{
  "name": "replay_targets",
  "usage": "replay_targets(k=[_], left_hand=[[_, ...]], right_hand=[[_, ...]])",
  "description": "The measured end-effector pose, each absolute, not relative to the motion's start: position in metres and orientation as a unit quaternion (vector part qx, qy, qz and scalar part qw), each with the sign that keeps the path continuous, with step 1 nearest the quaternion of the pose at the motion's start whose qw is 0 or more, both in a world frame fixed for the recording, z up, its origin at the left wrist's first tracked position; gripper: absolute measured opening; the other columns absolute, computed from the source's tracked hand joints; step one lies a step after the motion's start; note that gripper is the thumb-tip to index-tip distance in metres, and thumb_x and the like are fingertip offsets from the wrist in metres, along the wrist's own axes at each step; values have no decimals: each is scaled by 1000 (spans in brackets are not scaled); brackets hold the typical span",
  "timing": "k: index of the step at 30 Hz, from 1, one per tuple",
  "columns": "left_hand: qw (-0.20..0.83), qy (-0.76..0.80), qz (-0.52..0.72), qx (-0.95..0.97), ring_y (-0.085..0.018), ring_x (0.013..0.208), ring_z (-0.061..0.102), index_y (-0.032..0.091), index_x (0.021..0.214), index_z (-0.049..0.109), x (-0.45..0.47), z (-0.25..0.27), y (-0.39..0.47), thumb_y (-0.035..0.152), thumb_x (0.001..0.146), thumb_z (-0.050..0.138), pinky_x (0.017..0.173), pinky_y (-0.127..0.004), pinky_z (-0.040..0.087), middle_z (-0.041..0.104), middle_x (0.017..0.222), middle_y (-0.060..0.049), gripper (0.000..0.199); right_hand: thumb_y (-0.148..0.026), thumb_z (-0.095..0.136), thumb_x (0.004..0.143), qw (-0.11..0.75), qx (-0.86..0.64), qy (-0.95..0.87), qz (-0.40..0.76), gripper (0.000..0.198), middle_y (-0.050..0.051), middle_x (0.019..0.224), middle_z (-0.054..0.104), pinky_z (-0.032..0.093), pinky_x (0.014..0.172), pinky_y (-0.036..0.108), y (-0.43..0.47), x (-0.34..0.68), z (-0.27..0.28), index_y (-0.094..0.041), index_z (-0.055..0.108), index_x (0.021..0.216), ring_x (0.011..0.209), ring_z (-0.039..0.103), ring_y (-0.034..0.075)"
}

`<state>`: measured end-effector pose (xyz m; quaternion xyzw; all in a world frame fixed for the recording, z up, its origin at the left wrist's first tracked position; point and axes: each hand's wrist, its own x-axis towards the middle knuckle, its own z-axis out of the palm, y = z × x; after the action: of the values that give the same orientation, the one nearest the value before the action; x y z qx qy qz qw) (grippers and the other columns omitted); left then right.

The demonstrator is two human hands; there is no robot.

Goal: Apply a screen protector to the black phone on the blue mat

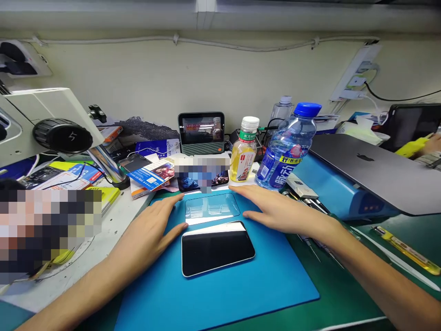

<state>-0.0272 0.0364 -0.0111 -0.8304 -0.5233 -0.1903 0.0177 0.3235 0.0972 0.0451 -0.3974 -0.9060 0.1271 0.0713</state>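
Note:
A clear, black-edged glass screen protector (212,205) is stretched between my two hands, just beyond a phone. At its left end, my left hand (156,223) has thumb and forefinger spread to the two corners. My right hand (272,208) pinches the opposite end the same way, fingertips at the corners. Whether the glass rests on the mat or is slightly raised, I cannot tell. The phone (217,250) lies face up with a dark screen and a light frame, its far edge reflecting white. Beneath everything is a blue mat (220,303).
Behind the glass, another phone (203,179) leans by a smart display (201,133). A yellow drink bottle (244,151) and a blue-capped bottle (287,149) stand at right, near a laptop (372,161). A microscope arm (51,119) juts in from the left. Tweezers and a yellow cutter (406,250) lie right.

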Motion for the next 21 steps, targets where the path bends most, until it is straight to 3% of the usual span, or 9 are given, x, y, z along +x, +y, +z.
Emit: replay_targets(k=[3, 8, 21], left_hand=[[22, -517, -179, -837, -35, 129, 69, 24, 158, 40, -26, -11, 37, 71, 112, 34, 102, -53, 62, 67, 145, -13, 66], [31, -513, -162, -843, -34, 134, 66, 23, 160, 38, -25, -10, 37, 70, 113, 30, 105, -53, 60, 66, 148, -13, 67], [76, -503, -155, -847, -35, 125, 68, 17, 160, 39, -19, -13, 34, 60, 116, 23, 100, -50, 58, 69, 140, -16, 64]], right_hand=[[-44, 75, 96, 72, -387, -908, 143, 78, 14, 165, 54, 46, 126, 50, 109, 322, 38, -16, 47, 164, 150, 55, 34], [-55, 74, 97, 100, -374, -910, 148, 73, 15, 158, 61, 47, 124, 56, 114, 321, 25, -20, 55, 158, 147, 57, 36], [-49, 69, 101, 122, -315, -937, 86, 64, 17, 149, 68, 53, 118, 53, 119, 322, 17, -16, 57, 154, 138, 65, 34]])
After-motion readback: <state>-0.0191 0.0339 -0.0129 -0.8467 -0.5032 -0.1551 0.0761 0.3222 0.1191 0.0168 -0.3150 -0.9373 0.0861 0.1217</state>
